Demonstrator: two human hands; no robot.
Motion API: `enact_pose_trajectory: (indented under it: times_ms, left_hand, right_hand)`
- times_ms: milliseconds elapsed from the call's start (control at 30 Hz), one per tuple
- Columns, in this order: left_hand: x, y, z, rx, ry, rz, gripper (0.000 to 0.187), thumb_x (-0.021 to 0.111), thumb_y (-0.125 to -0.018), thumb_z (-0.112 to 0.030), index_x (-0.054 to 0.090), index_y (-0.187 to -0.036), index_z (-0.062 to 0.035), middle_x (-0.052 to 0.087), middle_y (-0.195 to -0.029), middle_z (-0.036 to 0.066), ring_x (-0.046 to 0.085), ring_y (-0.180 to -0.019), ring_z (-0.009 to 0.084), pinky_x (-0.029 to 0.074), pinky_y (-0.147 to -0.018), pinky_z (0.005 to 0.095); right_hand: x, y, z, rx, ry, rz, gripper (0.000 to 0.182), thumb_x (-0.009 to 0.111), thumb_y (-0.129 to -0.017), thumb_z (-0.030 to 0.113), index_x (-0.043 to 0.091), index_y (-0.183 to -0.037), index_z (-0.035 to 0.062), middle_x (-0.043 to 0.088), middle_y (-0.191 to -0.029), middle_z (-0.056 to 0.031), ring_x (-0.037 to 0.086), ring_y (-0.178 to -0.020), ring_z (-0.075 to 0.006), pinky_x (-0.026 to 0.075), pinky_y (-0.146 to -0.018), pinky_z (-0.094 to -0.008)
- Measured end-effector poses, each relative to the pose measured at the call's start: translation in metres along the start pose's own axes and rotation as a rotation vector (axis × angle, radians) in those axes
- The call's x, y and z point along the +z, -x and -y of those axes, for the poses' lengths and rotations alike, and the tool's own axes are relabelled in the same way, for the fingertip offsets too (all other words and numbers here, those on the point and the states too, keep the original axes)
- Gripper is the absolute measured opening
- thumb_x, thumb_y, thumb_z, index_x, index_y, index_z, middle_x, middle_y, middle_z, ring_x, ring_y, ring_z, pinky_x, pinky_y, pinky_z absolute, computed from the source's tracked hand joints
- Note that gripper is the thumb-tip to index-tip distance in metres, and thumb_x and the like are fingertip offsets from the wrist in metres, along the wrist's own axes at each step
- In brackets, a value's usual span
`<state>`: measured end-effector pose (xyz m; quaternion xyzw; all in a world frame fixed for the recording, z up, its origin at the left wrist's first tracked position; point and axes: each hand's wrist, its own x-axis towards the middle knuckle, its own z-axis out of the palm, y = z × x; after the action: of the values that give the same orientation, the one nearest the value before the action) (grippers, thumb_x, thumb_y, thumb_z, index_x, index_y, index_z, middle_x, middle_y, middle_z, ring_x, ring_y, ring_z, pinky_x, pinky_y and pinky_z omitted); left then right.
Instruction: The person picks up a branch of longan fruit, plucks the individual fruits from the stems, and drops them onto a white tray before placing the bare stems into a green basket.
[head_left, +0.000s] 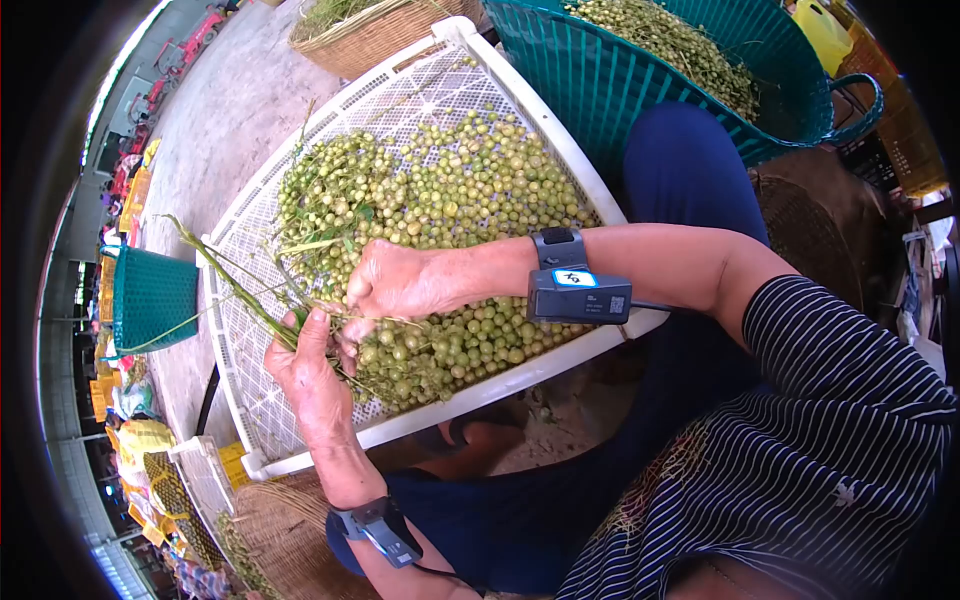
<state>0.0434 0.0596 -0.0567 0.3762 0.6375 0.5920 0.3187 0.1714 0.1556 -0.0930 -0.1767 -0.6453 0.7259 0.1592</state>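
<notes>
My left hand (312, 378) is closed around a bunch of thin green stems (245, 295) at the lower left of a white plastic mesh tray. The stems stick out past the hand toward the upper left. Right beside it, my right hand (388, 285) is curled over the small round green fruits (480, 185), its fingertips close to the stems. What those fingers pinch, if anything, is hidden. Loose fruits cover much of the white mesh tray (545, 122), with some leafy sprigs among them. Both wrists wear strapped grey devices.
A large teal basket (590, 80) with stemmed fruits (690, 50) stands beyond the tray at right. A woven basket (370, 45) is at the top. Another teal basket (155, 300) stands on the left. My knee (690, 165) borders the tray's right corner.
</notes>
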Motion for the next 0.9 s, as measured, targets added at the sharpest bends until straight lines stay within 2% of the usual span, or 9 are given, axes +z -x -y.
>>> enact_pose_trajectory:
  times_ms: [67, 333, 433, 533, 600, 733, 800, 833, 900]
  left_hand:
    - [0.001, 0.002, -0.003, 0.005, 0.004, -0.007, 0.009, 0.061, -0.081, -0.009, 0.057, -0.079, -0.0008, 0.057, -0.061, 0.006, 0.047, -0.040, 0.0100, 0.032, -0.031, 0.0209]
    - [0.001, -0.001, 0.002, -0.037, 0.054, -0.100, 0.011, 0.063, -0.079, -0.009, 0.055, -0.083, -0.0011, 0.055, -0.062, 0.005, 0.049, -0.042, 0.0119, 0.032, -0.031, 0.0210]
    - [-0.001, -0.003, 0.004, -0.045, 0.067, -0.066, 0.012, 0.063, -0.079, -0.009, 0.055, -0.085, -0.0017, 0.056, -0.063, 0.006, 0.049, -0.042, 0.0123, 0.032, -0.031, 0.0210]
    - [0.000, -0.003, 0.006, -0.054, 0.072, -0.078, 0.012, 0.063, -0.079, -0.009, 0.055, -0.085, -0.0030, 0.057, -0.064, 0.006, 0.050, -0.044, 0.0121, 0.033, -0.031, 0.0210]
    - [-0.001, -0.004, 0.005, -0.085, 0.074, -0.118, 0.011, 0.062, -0.079, -0.009, 0.055, -0.085, -0.0036, 0.057, -0.064, 0.006, 0.050, -0.045, 0.0120, 0.033, -0.032, 0.0208]
    - [-0.010, -0.007, 0.005, -0.098, 0.078, -0.166, 0.010, 0.061, -0.080, -0.010, 0.055, -0.085, -0.0039, 0.059, -0.067, 0.007, 0.051, -0.048, 0.0112, 0.033, -0.033, 0.0206]
    - [-0.011, -0.006, 0.003, -0.057, 0.054, -0.166, 0.010, 0.061, -0.081, -0.011, 0.057, -0.084, -0.0028, 0.060, -0.069, 0.008, 0.051, -0.049, 0.0106, 0.033, -0.033, 0.0204]
    - [-0.013, -0.006, 0.003, -0.058, 0.054, -0.165, 0.010, 0.061, -0.081, -0.011, 0.057, -0.084, -0.0028, 0.060, -0.069, 0.008, 0.051, -0.049, 0.0106, 0.033, -0.033, 0.0204]
    - [-0.018, -0.007, 0.003, -0.055, 0.064, -0.134, 0.011, 0.061, -0.081, -0.013, 0.057, -0.084, -0.0026, 0.061, -0.072, 0.009, 0.050, -0.048, 0.0104, 0.033, -0.033, 0.0202]
  right_hand:
    - [0.001, -0.002, 0.000, -0.030, -0.103, -0.112, 0.016, 0.064, -0.071, 0.009, 0.058, -0.058, 0.0034, 0.042, -0.045, 0.0023, 0.033, -0.036, -0.0055, 0.021, -0.034, -0.0223]
    - [-0.009, -0.003, 0.000, -0.013, -0.178, -0.012, 0.020, 0.064, -0.072, 0.011, 0.054, -0.056, 0.0045, 0.039, -0.045, 0.0033, 0.031, -0.035, -0.0057, 0.021, -0.033, -0.0231]
    - [-0.018, -0.004, 0.002, 0.051, 0.024, -0.091, 0.021, 0.065, -0.073, 0.012, 0.054, -0.057, 0.0047, 0.038, -0.044, 0.0032, 0.033, -0.036, -0.0062, 0.021, -0.033, -0.0231]
    - [-0.026, -0.022, -0.015, -0.180, 0.184, 0.038, 0.020, 0.065, -0.073, 0.011, 0.054, -0.058, 0.0045, 0.039, -0.045, 0.0025, 0.034, -0.037, -0.0067, 0.022, -0.033, -0.0233]
    - [-0.027, -0.014, -0.004, 0.088, -0.023, -0.055, 0.018, 0.065, -0.073, 0.011, 0.055, -0.060, 0.0034, 0.042, -0.047, 0.0011, 0.037, -0.038, -0.0069, 0.025, -0.034, -0.0231]
    - [-0.038, -0.021, -0.023, 0.035, -0.340, -0.186, 0.013, 0.064, -0.072, 0.007, 0.056, -0.064, 0.0017, 0.052, -0.054, -0.0033, 0.039, -0.037, -0.0063, 0.027, -0.033, -0.0217]
    - [-0.049, -0.026, -0.028, 0.148, -0.004, -0.200, 0.010, 0.064, -0.069, 0.007, 0.062, -0.074, -0.0007, 0.061, -0.065, -0.0088, 0.049, -0.043, -0.0122, 0.039, -0.040, -0.0252]
    - [-0.052, -0.030, -0.030, 0.149, -0.005, -0.201, 0.010, 0.064, -0.069, 0.007, 0.062, -0.074, -0.0007, 0.061, -0.065, -0.0088, 0.049, -0.043, -0.0122, 0.039, -0.040, -0.0252]
    - [-0.052, -0.035, -0.027, -0.292, 0.992, -0.144, 0.024, 0.064, -0.065, 0.010, 0.065, -0.087, 0.0007, 0.064, -0.071, -0.0103, 0.058, -0.056, -0.0185, 0.046, -0.053, -0.0305]
